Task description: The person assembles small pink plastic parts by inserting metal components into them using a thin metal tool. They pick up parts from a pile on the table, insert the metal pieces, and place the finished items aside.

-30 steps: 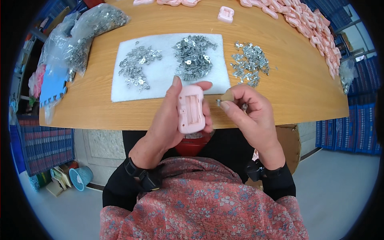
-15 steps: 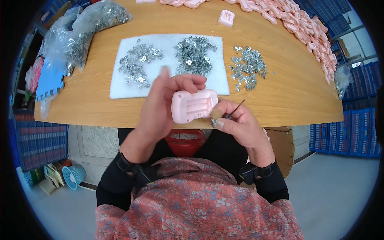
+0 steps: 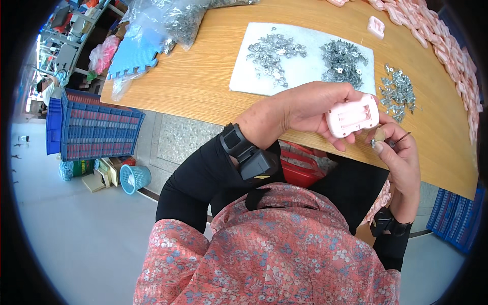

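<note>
My left hand point(image 3: 317, 104) is closed around a pale pink plastic housing point(image 3: 333, 123), its fingertips showing below the lower edge. A rectangular battery compartment in the housing faces up. Close to the housing's right side, my right hand point(image 3: 404, 157) pinches small silvery metal pieces point(image 3: 374, 144) at its fingertips. A thin dark rod-like tool point(image 3: 404, 138) also sticks out between its fingers. One right fingertip wears a tan cover point(image 3: 379, 134). Beyond the hands, a white foam sheet point(image 3: 243, 79) bears two heaps of metal clips point(image 3: 277, 53). Another clip heap point(image 3: 399, 91) lies on the bare wood.
A long pile of pink housings point(image 3: 450, 66) lines the table's right side, with a single housing point(image 3: 376, 27) apart from it. Plastic bags of metal parts point(image 3: 185, 25) and a blue foam mat point(image 3: 132, 57) lie far left. Blue crates point(image 3: 101, 124) and a basket point(image 3: 135, 180) stand on the floor.
The view has turned left, so the table and hands appear farther right. My left fingers have shifted from the housing's top edge to beneath it. The right hand keeps its pinch.
</note>
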`<state>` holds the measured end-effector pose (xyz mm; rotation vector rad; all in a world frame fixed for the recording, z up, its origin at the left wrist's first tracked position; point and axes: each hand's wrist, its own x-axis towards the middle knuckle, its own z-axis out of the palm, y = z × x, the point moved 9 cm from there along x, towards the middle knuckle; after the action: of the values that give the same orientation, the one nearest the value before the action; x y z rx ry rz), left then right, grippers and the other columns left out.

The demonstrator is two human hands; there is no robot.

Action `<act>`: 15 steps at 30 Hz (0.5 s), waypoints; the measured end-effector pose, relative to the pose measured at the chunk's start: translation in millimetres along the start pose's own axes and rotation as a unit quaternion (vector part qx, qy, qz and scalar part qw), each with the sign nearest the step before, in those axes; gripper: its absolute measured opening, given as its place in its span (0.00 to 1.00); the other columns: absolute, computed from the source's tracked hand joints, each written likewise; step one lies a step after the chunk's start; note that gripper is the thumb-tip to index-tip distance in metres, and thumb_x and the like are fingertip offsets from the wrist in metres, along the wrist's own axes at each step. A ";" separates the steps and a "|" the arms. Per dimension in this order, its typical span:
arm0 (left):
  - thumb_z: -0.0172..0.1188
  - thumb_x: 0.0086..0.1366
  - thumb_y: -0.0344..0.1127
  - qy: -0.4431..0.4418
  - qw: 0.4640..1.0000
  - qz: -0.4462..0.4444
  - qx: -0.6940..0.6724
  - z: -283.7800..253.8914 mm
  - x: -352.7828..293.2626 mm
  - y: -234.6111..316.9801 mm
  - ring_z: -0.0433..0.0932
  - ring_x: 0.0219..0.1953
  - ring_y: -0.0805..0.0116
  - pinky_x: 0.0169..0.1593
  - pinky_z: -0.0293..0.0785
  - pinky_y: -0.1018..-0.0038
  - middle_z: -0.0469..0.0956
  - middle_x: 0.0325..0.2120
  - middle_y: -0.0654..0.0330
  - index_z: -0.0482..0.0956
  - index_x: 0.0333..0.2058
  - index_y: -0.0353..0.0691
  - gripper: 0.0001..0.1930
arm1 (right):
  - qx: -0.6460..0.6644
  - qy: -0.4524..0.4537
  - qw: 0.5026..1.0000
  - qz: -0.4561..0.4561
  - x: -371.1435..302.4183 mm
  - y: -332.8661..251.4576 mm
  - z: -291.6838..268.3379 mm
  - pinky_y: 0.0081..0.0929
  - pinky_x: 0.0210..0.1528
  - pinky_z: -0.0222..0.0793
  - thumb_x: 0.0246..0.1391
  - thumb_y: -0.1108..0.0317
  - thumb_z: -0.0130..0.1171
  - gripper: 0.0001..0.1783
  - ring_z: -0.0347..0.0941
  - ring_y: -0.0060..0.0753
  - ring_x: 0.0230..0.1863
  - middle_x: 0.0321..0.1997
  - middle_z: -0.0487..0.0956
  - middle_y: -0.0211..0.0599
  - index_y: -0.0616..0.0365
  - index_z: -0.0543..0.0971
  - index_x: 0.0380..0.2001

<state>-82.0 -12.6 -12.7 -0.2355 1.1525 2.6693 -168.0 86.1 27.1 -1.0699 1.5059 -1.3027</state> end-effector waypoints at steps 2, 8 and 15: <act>0.38 0.76 0.50 -0.001 0.999 0.032 -0.020 -6.8 0.9 0.3 0.83 0.35 0.62 0.36 0.84 0.66 0.79 0.42 0.49 0.64 0.64 0.41 0.26 | 0.001 0.028 1.000 -0.011 0.5 0.4 -4.2 0.21 0.48 0.62 0.55 0.72 0.62 0.06 0.68 0.19 0.46 0.58 0.72 0.36 0.61 0.77 0.33; 0.34 0.78 0.50 -0.007 0.993 0.087 -0.075 -10.8 -4.3 5.3 0.83 0.37 0.61 0.39 0.83 0.66 0.80 0.42 0.47 0.62 0.65 0.43 0.25 | -0.019 0.067 0.998 -0.003 -5.1 4.2 -18.6 0.19 0.49 0.64 0.58 0.72 0.61 0.06 0.70 0.18 0.45 0.49 0.76 0.31 0.61 0.78 0.37; 0.38 0.75 0.48 -0.038 0.984 0.114 -0.128 -4.3 -1.0 6.0 0.82 0.39 0.57 0.40 0.82 0.61 0.79 0.41 0.49 0.60 0.66 0.45 0.25 | 0.007 0.152 0.988 -0.004 -11.8 -5.1 -11.6 0.15 0.43 0.65 0.60 0.73 0.60 0.06 0.68 0.12 0.37 0.37 0.78 0.22 0.60 0.78 0.40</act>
<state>-82.3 -19.9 -11.3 -0.0444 0.8575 2.9990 -175.6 100.1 34.0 -0.8974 1.7133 -1.5325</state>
